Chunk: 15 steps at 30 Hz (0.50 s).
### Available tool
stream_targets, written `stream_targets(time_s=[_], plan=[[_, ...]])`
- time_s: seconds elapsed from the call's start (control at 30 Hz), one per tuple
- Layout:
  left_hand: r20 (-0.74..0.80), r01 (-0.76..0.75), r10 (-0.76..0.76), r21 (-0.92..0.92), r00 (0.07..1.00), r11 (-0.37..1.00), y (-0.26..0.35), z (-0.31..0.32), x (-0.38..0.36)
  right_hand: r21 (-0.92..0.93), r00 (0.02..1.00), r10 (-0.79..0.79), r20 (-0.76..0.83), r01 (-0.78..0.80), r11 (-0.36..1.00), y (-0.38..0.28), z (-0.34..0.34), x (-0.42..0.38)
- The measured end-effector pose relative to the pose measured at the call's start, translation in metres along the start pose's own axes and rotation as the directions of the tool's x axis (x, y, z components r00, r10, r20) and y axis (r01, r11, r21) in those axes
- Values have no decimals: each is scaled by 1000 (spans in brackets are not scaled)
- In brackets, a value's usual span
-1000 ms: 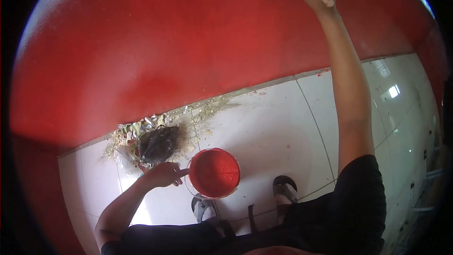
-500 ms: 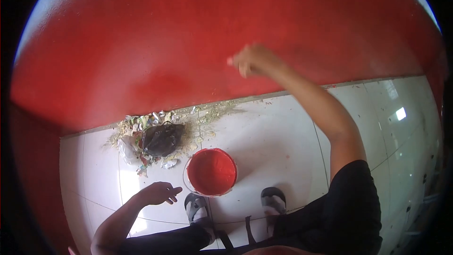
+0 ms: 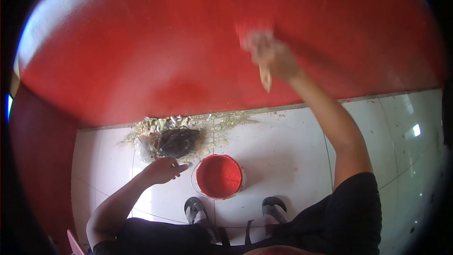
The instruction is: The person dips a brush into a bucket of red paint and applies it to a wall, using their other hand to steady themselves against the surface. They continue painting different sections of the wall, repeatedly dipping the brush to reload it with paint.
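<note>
My right hand (image 3: 278,61) grips a paintbrush (image 3: 265,79) against the red wall (image 3: 188,42). The pale wooden handle points down below my fingers, while the bristle end points up and is smeared by motion. My left hand (image 3: 165,171) hovers over the floor left of a bucket of red paint (image 3: 219,176), its fingers loosely apart and nothing in them. The bucket stands upright on the tiles between my left hand and my feet.
A black plastic bag (image 3: 178,142) lies in a heap of scraps and debris (image 3: 160,123) along the wall's foot. Beside it is a clear plastic bag (image 3: 144,147). My sandalled feet (image 3: 194,208) rest on the white tiled floor (image 3: 288,146). Something pink (image 3: 74,243) shows at lower left.
My right hand has turned and shifted slightly right, bringing the brush handle into sight below it. My left hand has risen in the view, closer to the black bag.
</note>
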<state>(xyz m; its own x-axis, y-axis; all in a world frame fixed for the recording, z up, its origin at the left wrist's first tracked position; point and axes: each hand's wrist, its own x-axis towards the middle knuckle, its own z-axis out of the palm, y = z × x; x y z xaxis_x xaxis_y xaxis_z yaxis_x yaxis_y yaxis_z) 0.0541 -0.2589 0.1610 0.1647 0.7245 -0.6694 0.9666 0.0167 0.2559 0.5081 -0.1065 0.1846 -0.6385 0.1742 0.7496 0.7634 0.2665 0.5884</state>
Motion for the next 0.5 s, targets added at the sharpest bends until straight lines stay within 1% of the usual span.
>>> stream_targets(time_s=[0.03,0.07,0.1,0.13,0.17,0.2,0.23,0.27,0.3,0.33,0.37,0.4,0.43,0.47,0.5], plan=[[-38,-13,14,37,999,999,16,-6,-7,90,966,35,255,-60,994,-34,8,-38],[-54,-11,13,37,998,999,28,-10,-15,217,921,-145,362,68,974,-50,5,-58],[-75,-76,83,88,994,993,39,-16,-22,409,901,-186,393,10,912,-65,9,-79],[-92,-139,153,140,984,980,47,-20,-25,581,880,-236,413,-55,812,-74,13,-90],[-105,-139,154,140,983,980,53,-22,-24,577,883,-238,405,-45,815,-73,10,-80],[-120,-181,200,150,972,972,58,-24,-22,562,790,-202,579,-207,801,-70,1,-65],[-135,-227,249,158,959,961,62,-27,-19,509,658,-174,733,-361,781,-65,-8,-50],[-136,-268,287,144,948,953,64,-30,-10,632,775,-108,622,-416,654,-51,-10,-27],[-141,-281,298,130,944,951,60,-30,2,696,834,-17,551,-449,560,-31,-29,10],[-159,-320,352,192,922,928,55,-32,18,758,870,86,485,-468,455,-10,-52,53],[-172,-356,405,257,898,898,52,-33,29,863,898,124,422,-440,248,11,-65,86],[-165,-368,412,245,896,897,53,-37,37,820,938,198,283,-344,457,31,-70,119],[-162,-360,409,261,898,895,57,-44,45,719,963,236,126,-253,647,48,-72,148],[-162,-351,405,282,900,893,60,-47,52,561,965,260,15,-224,797,65,-74,170],[-157,-360,412,279,898,890,59,-46,57,369,962,255,-101,-202,907,74,-73,185]])
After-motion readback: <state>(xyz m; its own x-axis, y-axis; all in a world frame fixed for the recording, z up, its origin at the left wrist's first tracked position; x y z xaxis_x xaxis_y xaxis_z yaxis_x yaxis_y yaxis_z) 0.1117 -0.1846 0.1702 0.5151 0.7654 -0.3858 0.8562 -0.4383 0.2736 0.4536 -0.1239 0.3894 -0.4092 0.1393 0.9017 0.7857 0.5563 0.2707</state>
